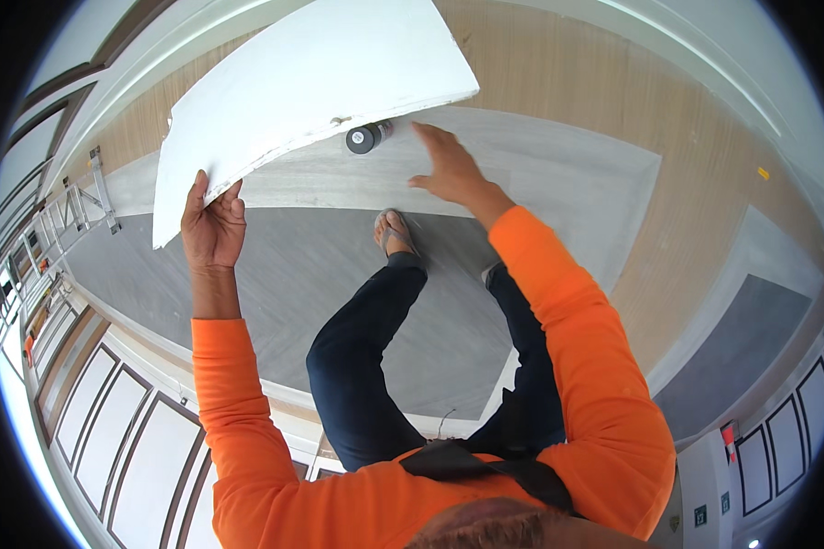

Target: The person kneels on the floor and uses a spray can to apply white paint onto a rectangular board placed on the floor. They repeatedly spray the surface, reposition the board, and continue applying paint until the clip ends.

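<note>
A large white panel [311,91] with a chipped, rough near edge spans the upper part of the view. My left hand [215,227] grips its lower left corner, with the thumb on one face and the fingers curled at the edge. Just beyond the middle of that edge is a dark cylindrical can [361,139], partly hidden by the panel. To the right of the can my right hand [449,166] is held out, thumb and fingers spread, holding nothing. A small gap separates its fingertips from both the can and the panel.
My sandalled foot [394,233] rests near the border between dark grey flooring [247,265] and a pale grey band [558,160]. Wood-look flooring [604,91] lies beyond. A metal ladder [92,197] is at the far left. A small yellow piece [763,174] lies at right.
</note>
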Demonstrator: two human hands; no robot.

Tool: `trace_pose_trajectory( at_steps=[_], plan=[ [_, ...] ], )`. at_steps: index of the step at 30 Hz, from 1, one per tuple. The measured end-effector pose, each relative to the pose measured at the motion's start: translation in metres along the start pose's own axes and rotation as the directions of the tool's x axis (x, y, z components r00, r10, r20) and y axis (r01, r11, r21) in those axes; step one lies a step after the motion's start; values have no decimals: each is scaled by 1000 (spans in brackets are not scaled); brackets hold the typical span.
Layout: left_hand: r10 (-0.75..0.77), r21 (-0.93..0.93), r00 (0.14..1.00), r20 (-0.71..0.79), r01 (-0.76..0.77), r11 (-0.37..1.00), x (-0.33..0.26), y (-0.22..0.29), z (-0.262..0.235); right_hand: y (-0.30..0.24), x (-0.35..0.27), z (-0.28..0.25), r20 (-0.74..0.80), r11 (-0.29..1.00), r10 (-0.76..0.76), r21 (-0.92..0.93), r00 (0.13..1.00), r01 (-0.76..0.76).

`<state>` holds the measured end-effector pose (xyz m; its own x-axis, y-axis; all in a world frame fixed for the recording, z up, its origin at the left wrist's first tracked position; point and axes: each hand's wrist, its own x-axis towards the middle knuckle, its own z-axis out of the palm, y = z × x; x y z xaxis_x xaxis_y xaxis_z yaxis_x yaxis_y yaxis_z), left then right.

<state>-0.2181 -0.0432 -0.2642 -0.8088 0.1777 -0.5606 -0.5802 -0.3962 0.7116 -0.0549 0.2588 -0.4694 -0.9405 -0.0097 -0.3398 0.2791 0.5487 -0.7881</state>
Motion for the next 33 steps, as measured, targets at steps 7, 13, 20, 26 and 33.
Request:
trace_pose_trajectory(
  at_steps=[7,13,20,26,33],
  plan=[
    [22,63,999,30,-24,998,41,-31,-20,-19,105,76,49,931,-296,-207,954,300],
    [-8,111,993,116,-5,994,92,-78,-39,25,130,75,287,742,-507,-334,813,581],
    [-120,134,968,219,92,987,174,-155,-49,37,52,-29,525,715,-457,-262,718,648],
    [-255,144,883,394,215,966,219,-258,3,64,-20,-80,541,832,-186,-357,820,425],
    [-349,51,782,517,379,924,248,-349,32,73,-43,-99,415,924,-88,-306,905,230]
  ],
)
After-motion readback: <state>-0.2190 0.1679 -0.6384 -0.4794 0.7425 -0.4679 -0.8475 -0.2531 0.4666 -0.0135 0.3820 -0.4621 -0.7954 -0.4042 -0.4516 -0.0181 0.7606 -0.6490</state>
